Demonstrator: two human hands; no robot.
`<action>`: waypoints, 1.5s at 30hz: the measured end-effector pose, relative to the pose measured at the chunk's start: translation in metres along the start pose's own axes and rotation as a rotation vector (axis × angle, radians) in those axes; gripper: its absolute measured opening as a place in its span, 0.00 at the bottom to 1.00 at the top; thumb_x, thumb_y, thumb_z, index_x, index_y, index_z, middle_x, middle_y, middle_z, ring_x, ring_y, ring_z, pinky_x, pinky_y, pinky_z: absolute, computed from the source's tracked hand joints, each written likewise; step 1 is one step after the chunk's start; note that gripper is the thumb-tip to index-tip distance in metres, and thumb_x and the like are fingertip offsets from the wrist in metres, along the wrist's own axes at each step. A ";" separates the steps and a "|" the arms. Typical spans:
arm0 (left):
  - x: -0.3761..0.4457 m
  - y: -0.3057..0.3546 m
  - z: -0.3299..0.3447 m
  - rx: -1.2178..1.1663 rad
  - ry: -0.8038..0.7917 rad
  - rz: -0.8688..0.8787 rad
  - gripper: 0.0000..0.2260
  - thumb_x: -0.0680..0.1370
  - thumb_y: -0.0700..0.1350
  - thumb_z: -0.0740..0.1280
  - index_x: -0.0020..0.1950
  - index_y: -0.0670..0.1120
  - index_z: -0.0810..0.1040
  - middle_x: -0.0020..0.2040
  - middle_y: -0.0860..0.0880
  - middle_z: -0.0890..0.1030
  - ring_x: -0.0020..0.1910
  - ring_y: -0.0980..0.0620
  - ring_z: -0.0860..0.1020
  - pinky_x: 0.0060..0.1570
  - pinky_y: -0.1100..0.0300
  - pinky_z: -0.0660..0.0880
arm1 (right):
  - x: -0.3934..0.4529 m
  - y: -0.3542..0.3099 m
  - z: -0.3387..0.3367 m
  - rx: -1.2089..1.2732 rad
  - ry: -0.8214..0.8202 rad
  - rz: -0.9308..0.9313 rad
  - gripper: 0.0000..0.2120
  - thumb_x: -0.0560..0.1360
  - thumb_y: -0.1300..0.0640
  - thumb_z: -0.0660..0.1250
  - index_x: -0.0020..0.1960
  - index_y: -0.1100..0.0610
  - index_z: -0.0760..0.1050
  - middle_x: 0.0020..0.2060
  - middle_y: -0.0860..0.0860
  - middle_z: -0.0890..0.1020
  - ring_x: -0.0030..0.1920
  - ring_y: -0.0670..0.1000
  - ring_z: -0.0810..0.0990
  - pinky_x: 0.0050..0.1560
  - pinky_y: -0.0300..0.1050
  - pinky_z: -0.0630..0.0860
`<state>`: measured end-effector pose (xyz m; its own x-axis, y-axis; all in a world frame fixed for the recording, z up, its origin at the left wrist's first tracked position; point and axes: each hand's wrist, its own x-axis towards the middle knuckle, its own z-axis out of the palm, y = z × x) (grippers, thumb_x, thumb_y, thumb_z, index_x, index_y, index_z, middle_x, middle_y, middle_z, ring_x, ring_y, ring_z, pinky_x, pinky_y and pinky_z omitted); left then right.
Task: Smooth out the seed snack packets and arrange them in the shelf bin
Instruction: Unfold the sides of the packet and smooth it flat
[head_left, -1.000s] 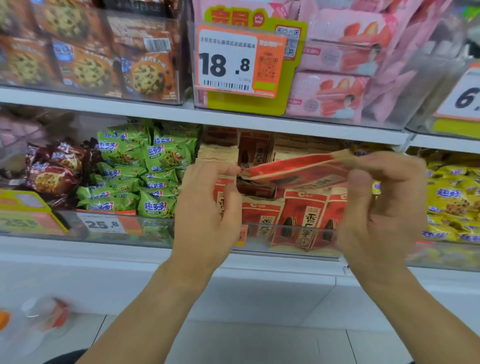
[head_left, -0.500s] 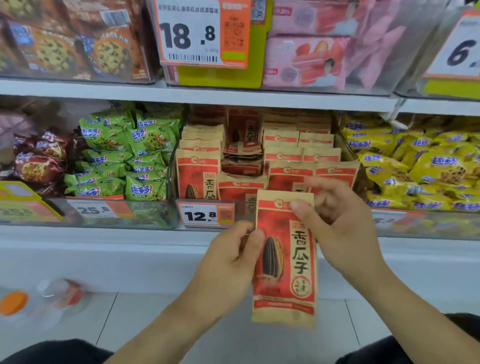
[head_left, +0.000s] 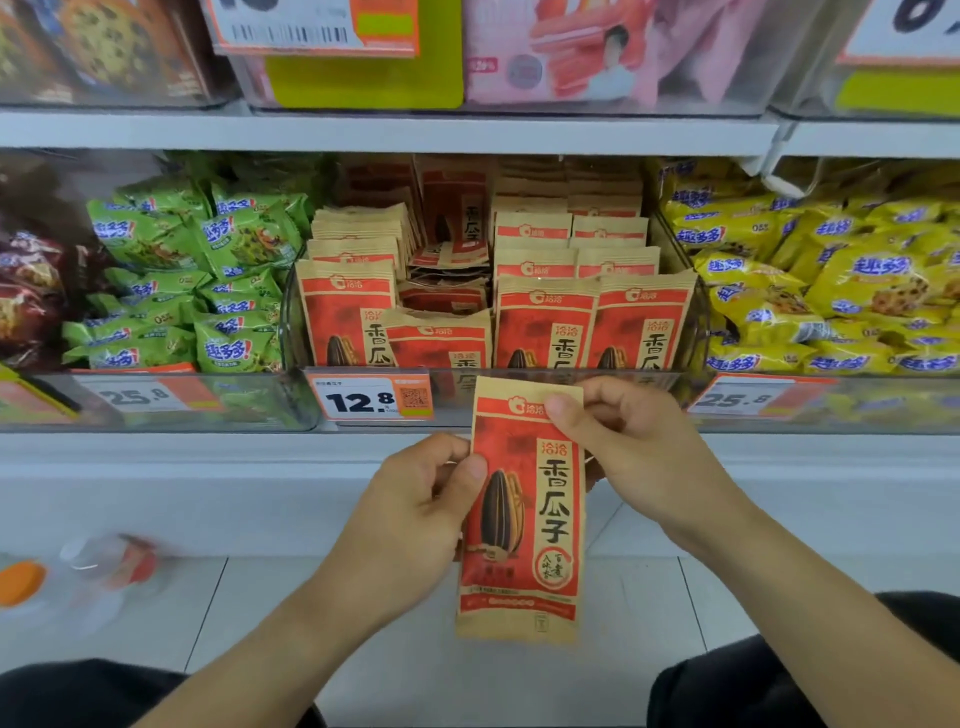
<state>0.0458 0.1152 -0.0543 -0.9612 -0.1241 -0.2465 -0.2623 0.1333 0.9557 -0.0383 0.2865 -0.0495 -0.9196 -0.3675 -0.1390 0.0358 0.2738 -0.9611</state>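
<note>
Two hands share one sunflower seed packet (head_left: 522, 514), held upright in front of the shelf edge, below the clear shelf bin (head_left: 693, 332) it belongs in. The left hand (head_left: 415, 512) pinches the packet's left edge near mid-height, thumb on the printed face and the other fingers (head_left: 441, 457) curled behind. The right hand (head_left: 634, 447) pinches the top right corner, thumb across the kraft band, its remaining fingers folded behind the paper.

Both holds sit on edges, so the lower half hangs unsupported; if either pinch loosens while the packet is being flattened, I judge it could swing or drop to the tiled floor (head_left: 639, 597) between the knees. Pulling the two pinches apart too hard might crease the corner rather than smooth it.

Inside the bin, the front row stands upright in the left and right columns, but the middle column looks disordered: a short packet (head_left: 441, 338) leans low at the front and several loose packets (head_left: 447, 283) lie flat behind it. Pushing this one into that gap could likely topple neighbours or bury it crooked. The 12.8 price tag (head_left: 371, 397) clipped on the bin's front could also be knocked on the way up
</note>
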 end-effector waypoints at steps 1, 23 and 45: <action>-0.001 0.000 0.001 -0.014 0.009 0.001 0.10 0.83 0.43 0.59 0.50 0.41 0.78 0.39 0.45 0.85 0.34 0.54 0.84 0.30 0.64 0.77 | 0.000 -0.002 -0.004 -0.031 -0.058 0.011 0.11 0.78 0.51 0.66 0.53 0.58 0.79 0.40 0.50 0.87 0.41 0.49 0.86 0.42 0.48 0.84; -0.004 0.004 -0.001 -0.048 -0.085 -0.111 0.09 0.81 0.46 0.63 0.61 0.49 0.74 0.47 0.49 0.86 0.43 0.50 0.85 0.37 0.58 0.82 | -0.009 -0.007 -0.030 -0.187 -0.546 0.138 0.35 0.69 0.69 0.77 0.68 0.45 0.71 0.54 0.56 0.82 0.47 0.58 0.86 0.46 0.61 0.84; -0.001 -0.002 0.002 0.107 0.219 0.102 0.05 0.80 0.39 0.66 0.45 0.44 0.80 0.37 0.50 0.85 0.29 0.51 0.83 0.28 0.61 0.79 | -0.012 -0.007 -0.003 -0.337 -0.139 -0.154 0.15 0.76 0.43 0.65 0.42 0.55 0.78 0.34 0.50 0.83 0.33 0.46 0.82 0.42 0.52 0.80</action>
<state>0.0475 0.1173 -0.0562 -0.9446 -0.3134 -0.0979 -0.1837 0.2573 0.9487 -0.0286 0.2912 -0.0403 -0.8416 -0.5376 -0.0520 -0.2507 0.4740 -0.8441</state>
